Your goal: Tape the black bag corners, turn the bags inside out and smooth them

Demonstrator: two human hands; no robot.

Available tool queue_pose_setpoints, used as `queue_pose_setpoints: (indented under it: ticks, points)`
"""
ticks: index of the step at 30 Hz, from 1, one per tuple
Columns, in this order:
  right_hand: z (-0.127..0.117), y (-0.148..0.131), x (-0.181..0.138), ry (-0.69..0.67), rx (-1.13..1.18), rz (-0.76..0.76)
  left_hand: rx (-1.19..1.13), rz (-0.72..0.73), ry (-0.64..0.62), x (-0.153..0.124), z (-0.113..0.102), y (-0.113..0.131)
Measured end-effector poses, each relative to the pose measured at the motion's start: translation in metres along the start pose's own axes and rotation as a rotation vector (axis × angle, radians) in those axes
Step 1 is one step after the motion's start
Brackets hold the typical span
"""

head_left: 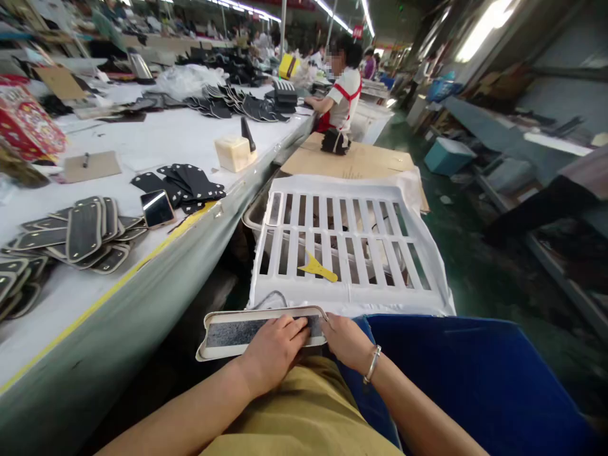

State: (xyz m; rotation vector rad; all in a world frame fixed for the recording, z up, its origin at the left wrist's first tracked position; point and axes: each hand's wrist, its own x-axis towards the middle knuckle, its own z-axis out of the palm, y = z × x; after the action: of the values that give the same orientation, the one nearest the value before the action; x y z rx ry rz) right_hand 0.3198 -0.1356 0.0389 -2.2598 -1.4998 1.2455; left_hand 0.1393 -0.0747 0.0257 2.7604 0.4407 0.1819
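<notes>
We've got the panel (230, 332) at bottom centre, our right hand (349, 342) pinching its right end. Left hand's (275, 347) laid over it, can't tell if that one's gripping. Blue bin (465, 373) lower right, white rack (304, 299) mid-frame with a yellow piece (317, 268) on top, co-worker (346, 98) up top.

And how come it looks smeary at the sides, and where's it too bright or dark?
In the head view, the red box and bluish bench look smeared, maybe from lens or motion; same view, the upper lamp glares white, the phone reflects light, the space below the table is dark; left hand, right hand and grey strip look clearer.
</notes>
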Motion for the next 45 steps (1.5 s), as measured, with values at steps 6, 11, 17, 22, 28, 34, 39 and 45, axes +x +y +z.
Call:
queue_pose_setpoints:
  ticks: [6,11,17,22,28,34,39,45]
  points:
    - [-0.015,0.015,-0.002,-0.102,0.434,0.197,0.088,-0.01,-0.039,0.0,0.005,-0.004]
    - [-0.022,0.009,-0.002,-0.043,0.235,0.186,0.076,-0.009,-0.054,0.0,0.0,-0.005]
    - [-0.014,-0.001,0.003,-0.069,0.078,0.121,0.022,-0.023,-0.048,0.0,-0.001,-0.007]
    - [-0.015,-0.003,0.001,-0.137,0.096,0.124,-0.053,-0.027,-0.059,-0.001,-0.003,-0.011]
    - [-0.009,-0.006,0.001,-0.155,0.103,0.154,-0.119,-0.017,-0.09,-0.003,-0.01,-0.014]
    - [-0.003,-0.001,0.002,-0.178,-0.044,0.113,0.003,-0.02,-0.053,-0.003,-0.001,-0.009]
    - [-0.004,-0.002,0.003,-0.22,-0.061,0.062,0.073,-0.026,-0.023,-0.002,0.006,-0.008]
    - [-0.015,-0.002,-0.001,-0.262,0.359,0.221,0.079,-0.039,-0.03,-0.002,0.003,-0.006]
